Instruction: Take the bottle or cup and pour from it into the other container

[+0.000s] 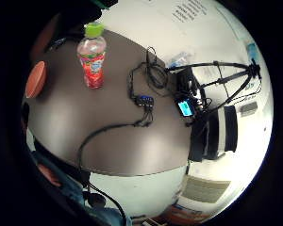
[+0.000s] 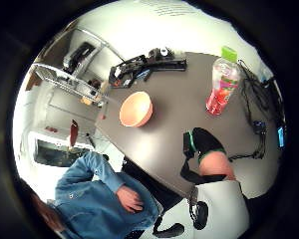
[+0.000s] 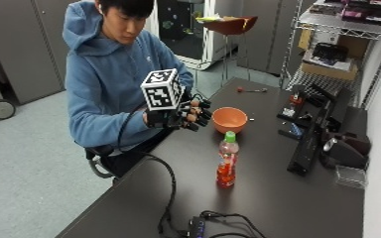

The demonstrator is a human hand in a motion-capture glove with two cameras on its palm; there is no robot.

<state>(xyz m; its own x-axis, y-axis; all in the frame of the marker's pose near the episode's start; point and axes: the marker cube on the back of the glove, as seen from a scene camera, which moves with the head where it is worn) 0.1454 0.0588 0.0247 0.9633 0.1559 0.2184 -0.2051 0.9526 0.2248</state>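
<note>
Orange bowl [image 3: 230, 119] sits near table [image 3: 276, 198] edge, bottle [image 3: 226, 159] upright just beside it. Right hand [image 3: 180, 116] hovers above the edge, fingers loosely curled, holding nothing. Risk: bottle's tall and narrow, an off-centre grab could tip it.

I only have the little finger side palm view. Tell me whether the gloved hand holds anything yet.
Observer: No. The outside view shows the gloved right hand raised beside the table, fingers loosely curled, holding nothing.
Operator: Report the bowl's inside; I see only its edge.
Observer: The thumb side view shows the orange bowl empty.
Operator: Now the other hand.
Observer: The bare hand rests on the person's lap, off the table.
</note>
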